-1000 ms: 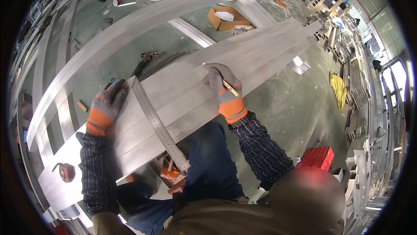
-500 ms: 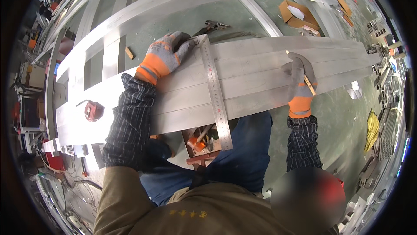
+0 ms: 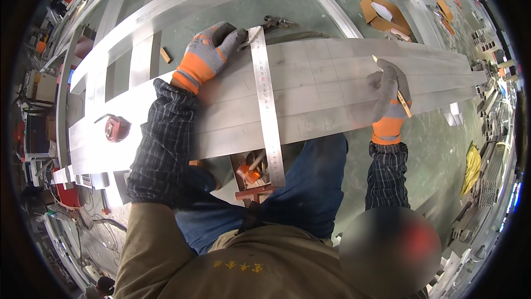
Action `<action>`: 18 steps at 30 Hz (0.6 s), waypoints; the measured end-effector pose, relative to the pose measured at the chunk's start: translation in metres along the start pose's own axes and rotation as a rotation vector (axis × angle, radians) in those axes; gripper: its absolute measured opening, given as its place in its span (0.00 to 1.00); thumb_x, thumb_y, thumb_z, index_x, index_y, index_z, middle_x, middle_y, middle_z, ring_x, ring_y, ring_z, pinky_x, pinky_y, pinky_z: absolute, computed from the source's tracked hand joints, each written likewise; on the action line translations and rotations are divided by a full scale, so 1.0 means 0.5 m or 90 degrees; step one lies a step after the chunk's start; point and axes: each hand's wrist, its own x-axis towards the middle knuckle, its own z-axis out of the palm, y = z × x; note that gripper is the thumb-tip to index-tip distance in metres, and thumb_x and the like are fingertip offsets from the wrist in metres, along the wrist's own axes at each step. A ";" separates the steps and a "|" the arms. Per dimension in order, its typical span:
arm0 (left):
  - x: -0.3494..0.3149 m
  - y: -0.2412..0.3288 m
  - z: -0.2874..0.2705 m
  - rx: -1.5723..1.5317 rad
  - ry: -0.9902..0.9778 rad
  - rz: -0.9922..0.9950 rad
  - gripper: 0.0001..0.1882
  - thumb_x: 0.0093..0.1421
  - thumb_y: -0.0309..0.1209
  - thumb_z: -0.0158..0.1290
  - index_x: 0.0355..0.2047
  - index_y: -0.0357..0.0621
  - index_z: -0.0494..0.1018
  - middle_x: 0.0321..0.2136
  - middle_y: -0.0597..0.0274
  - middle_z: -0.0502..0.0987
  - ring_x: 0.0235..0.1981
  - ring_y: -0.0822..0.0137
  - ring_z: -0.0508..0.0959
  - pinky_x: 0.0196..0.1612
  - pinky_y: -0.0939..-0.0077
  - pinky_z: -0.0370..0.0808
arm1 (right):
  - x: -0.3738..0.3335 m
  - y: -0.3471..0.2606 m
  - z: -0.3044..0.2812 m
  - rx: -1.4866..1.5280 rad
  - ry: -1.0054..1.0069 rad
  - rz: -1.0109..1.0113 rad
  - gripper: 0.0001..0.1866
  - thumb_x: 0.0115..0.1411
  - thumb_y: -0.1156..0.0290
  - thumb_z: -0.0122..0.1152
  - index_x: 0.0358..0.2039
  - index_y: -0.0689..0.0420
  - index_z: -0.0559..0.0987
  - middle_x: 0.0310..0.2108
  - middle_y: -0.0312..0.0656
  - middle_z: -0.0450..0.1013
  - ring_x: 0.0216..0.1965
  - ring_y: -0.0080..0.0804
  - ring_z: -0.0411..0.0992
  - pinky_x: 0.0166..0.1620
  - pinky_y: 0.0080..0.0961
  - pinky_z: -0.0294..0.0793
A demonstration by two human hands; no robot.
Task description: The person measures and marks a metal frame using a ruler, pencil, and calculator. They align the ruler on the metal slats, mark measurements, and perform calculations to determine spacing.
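1. Left hand, in a grey and orange glove, lies on the far end of the square. Fingers are spread a little and pressed flat on the blade top and the metal beside it, clamped on nothing; it looks like a hold-down so the blade can't slide.
2. The square is a long steel ruled blade laid across the panel, running from the left fingers back toward the body. Its stock sits past the near panel edge, seemingly butted there to keep the blade at a right angle.
3. Right hand, same glove type, rests on the panel well to the right of the blade. Fingers are curled together around a pencil, tip pointing away past the fingertips, near the panel's far edge. Looks held ready for marking.
4. The panel is a wide grey metal sheet with long folds, lying across under both hands; faint cross lines show between the blade and the right fingers.
5. Tape measure, red, sits on the panel's left part, well left of the left fingers.
6. Pliers lie on the floor just beyond the left fingertips.
7. Cardboard box is open on the floor, far beyond the right fingers.
8. More metal profiles lie beyond the panel.
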 end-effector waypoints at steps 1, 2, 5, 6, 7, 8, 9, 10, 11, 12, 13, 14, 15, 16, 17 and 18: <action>0.002 -0.003 -0.002 -0.006 -0.007 -0.002 0.19 0.73 0.44 0.55 0.48 0.38 0.81 0.41 0.54 0.86 0.43 0.61 0.83 0.52 0.68 0.77 | 0.001 0.005 -0.002 -0.017 -0.002 -0.028 0.12 0.74 0.69 0.53 0.49 0.59 0.83 0.27 0.36 0.78 0.27 0.23 0.72 0.36 0.25 0.74; 0.003 -0.005 -0.003 -0.013 -0.013 -0.004 0.19 0.74 0.42 0.55 0.49 0.37 0.81 0.40 0.56 0.85 0.44 0.65 0.82 0.53 0.70 0.77 | 0.001 0.012 -0.003 0.013 0.005 -0.017 0.12 0.74 0.68 0.53 0.49 0.59 0.83 0.27 0.36 0.78 0.27 0.23 0.72 0.35 0.25 0.73; 0.000 -0.011 -0.003 -0.060 -0.005 0.001 0.19 0.74 0.41 0.56 0.49 0.36 0.81 0.42 0.55 0.84 0.45 0.65 0.81 0.53 0.70 0.76 | 0.000 0.038 0.002 0.060 0.026 -0.018 0.13 0.74 0.67 0.54 0.49 0.59 0.83 0.26 0.36 0.78 0.27 0.23 0.72 0.35 0.25 0.73; -0.002 -0.010 -0.001 -0.077 0.007 0.007 0.19 0.74 0.42 0.55 0.49 0.37 0.81 0.41 0.55 0.85 0.44 0.65 0.82 0.52 0.70 0.77 | 0.001 0.042 0.002 0.045 0.030 -0.041 0.13 0.74 0.67 0.53 0.49 0.59 0.83 0.27 0.36 0.78 0.27 0.23 0.72 0.35 0.25 0.72; -0.005 -0.008 0.000 -0.094 0.019 0.014 0.19 0.74 0.42 0.54 0.48 0.37 0.81 0.40 0.54 0.86 0.42 0.64 0.82 0.51 0.70 0.77 | 0.001 0.041 0.000 0.048 0.035 -0.029 0.13 0.74 0.67 0.53 0.49 0.59 0.82 0.27 0.37 0.78 0.27 0.23 0.72 0.35 0.24 0.72; -0.007 -0.008 0.002 -0.111 0.030 0.021 0.19 0.74 0.42 0.54 0.48 0.38 0.82 0.39 0.53 0.86 0.41 0.64 0.83 0.50 0.70 0.77 | 0.001 0.040 -0.003 0.051 0.040 -0.016 0.14 0.74 0.66 0.53 0.49 0.60 0.82 0.27 0.37 0.79 0.27 0.23 0.73 0.35 0.24 0.72; -0.007 -0.011 0.003 -0.117 0.032 0.027 0.19 0.74 0.42 0.54 0.48 0.37 0.82 0.39 0.54 0.86 0.41 0.65 0.83 0.49 0.71 0.77 | 0.002 0.026 -0.006 0.074 0.045 0.031 0.14 0.74 0.66 0.53 0.49 0.60 0.82 0.27 0.38 0.79 0.28 0.23 0.73 0.35 0.24 0.72; -0.007 -0.016 0.004 -0.123 0.033 0.032 0.19 0.74 0.42 0.54 0.48 0.37 0.82 0.39 0.54 0.86 0.40 0.65 0.83 0.49 0.71 0.77 | 0.003 0.018 -0.007 0.096 0.050 0.079 0.15 0.74 0.65 0.53 0.50 0.60 0.81 0.27 0.38 0.79 0.28 0.23 0.73 0.35 0.24 0.72; -0.007 -0.020 0.004 -0.128 0.035 0.037 0.19 0.74 0.42 0.54 0.47 0.36 0.82 0.38 0.54 0.86 0.40 0.66 0.82 0.48 0.71 0.77 | 0.003 0.020 -0.008 0.094 0.047 0.064 0.15 0.74 0.65 0.52 0.50 0.61 0.81 0.27 0.38 0.79 0.28 0.23 0.73 0.35 0.23 0.72; -0.005 -0.020 0.001 -0.114 0.029 0.044 0.19 0.74 0.42 0.54 0.47 0.36 0.81 0.38 0.55 0.86 0.40 0.66 0.82 0.48 0.71 0.77 | 0.003 0.026 -0.009 0.095 0.045 0.048 0.16 0.74 0.65 0.52 0.50 0.62 0.81 0.28 0.39 0.79 0.28 0.24 0.73 0.35 0.23 0.73; -0.003 -0.021 -0.002 -0.100 0.023 0.050 0.19 0.74 0.41 0.55 0.47 0.36 0.81 0.38 0.55 0.86 0.40 0.67 0.82 0.48 0.71 0.78 | 0.002 0.033 -0.010 0.095 0.043 0.033 0.16 0.74 0.64 0.52 0.51 0.62 0.81 0.28 0.39 0.80 0.28 0.24 0.74 0.35 0.23 0.73; -0.002 -0.022 -0.004 -0.086 0.018 0.056 0.19 0.74 0.41 0.55 0.47 0.35 0.81 0.38 0.56 0.86 0.40 0.67 0.82 0.48 0.71 0.78 | -0.001 0.043 -0.011 0.110 0.049 0.035 0.16 0.74 0.64 0.52 0.51 0.62 0.81 0.28 0.40 0.80 0.28 0.24 0.74 0.35 0.23 0.73; -0.002 -0.022 -0.004 -0.103 0.019 0.057 0.19 0.74 0.41 0.55 0.47 0.35 0.81 0.38 0.56 0.86 0.40 0.68 0.82 0.48 0.71 0.78 | -0.004 0.049 -0.008 0.126 0.055 0.037 0.16 0.74 0.64 0.52 0.51 0.63 0.81 0.28 0.40 0.80 0.28 0.24 0.74 0.35 0.23 0.73; -0.003 -0.023 -0.003 -0.120 0.021 0.058 0.19 0.74 0.41 0.55 0.47 0.35 0.81 0.38 0.56 0.86 0.40 0.68 0.82 0.47 0.71 0.78 | -0.005 0.053 -0.006 0.143 0.060 0.039 0.17 0.74 0.64 0.52 0.51 0.63 0.81 0.28 0.40 0.80 0.28 0.24 0.74 0.35 0.23 0.73; -0.004 -0.024 -0.004 -0.137 0.023 0.059 0.19 0.74 0.41 0.55 0.47 0.35 0.81 0.38 0.56 0.86 0.40 0.68 0.81 0.47 0.71 0.78 | -0.005 0.055 -0.006 0.135 0.062 0.042 0.17 0.74 0.64 0.52 0.51 0.63 0.81 0.28 0.40 0.80 0.28 0.23 0.73 0.35 0.23 0.73; -0.004 -0.028 -0.004 -0.147 0.019 0.051 0.19 0.74 0.41 0.55 0.48 0.35 0.81 0.38 0.57 0.86 0.40 0.69 0.81 0.47 0.72 0.77 | -0.003 0.041 -0.005 0.126 0.064 0.046 0.17 0.74 0.65 0.52 0.51 0.63 0.81 0.28 0.40 0.80 0.28 0.23 0.73 0.35 0.23 0.73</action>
